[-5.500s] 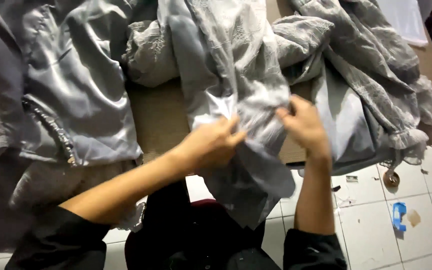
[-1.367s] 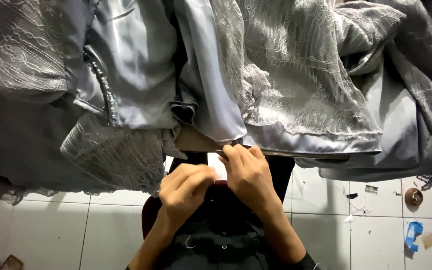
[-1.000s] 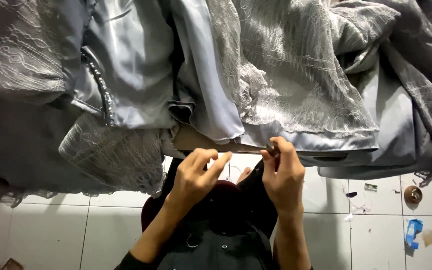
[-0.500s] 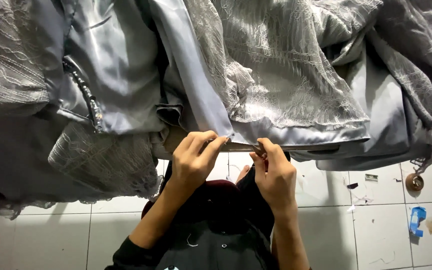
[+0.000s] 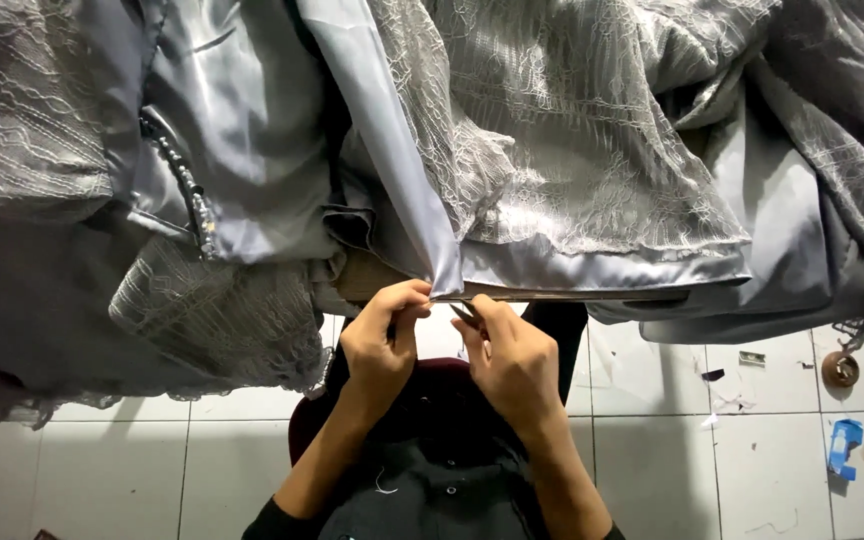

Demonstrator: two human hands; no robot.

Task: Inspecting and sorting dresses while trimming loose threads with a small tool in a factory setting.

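— pinching, both of them? where's the cloth they're on?

— yes. the glossy grey satin strip (image 5: 392,170) runs down from the top of the view and ends at the near edge of the brown wooden table (image 5: 372,275), and its folded tip hangs just over that edge. the left hand (image 5: 384,340) has thumb and forefinger pressed together on that tip, the other fingers curled in beneath.

— and the right one?

— the right hand (image 5: 514,360) sits just beside it, almost touching, fingers bunched around a small thin metal tool (image 5: 466,313) that pokes out toward the satin tip. i cannot tell what kind of tool it is; only a short dark sliver shows.

— what lies around it?

— a pale grey lace overlay (image 5: 552,140) spreads to the right of the strip, with a satin hem under it along the table edge. to the left lies a grey satin bodice with a beaded trim line (image 5: 192,200), and more lace droops off the table below it. under the hands are the person's dark clothes (image 5: 442,470), then a white tiled floor (image 5: 672,450) with a small blue object (image 5: 845,443) and a round brown one (image 5: 838,369) far right.
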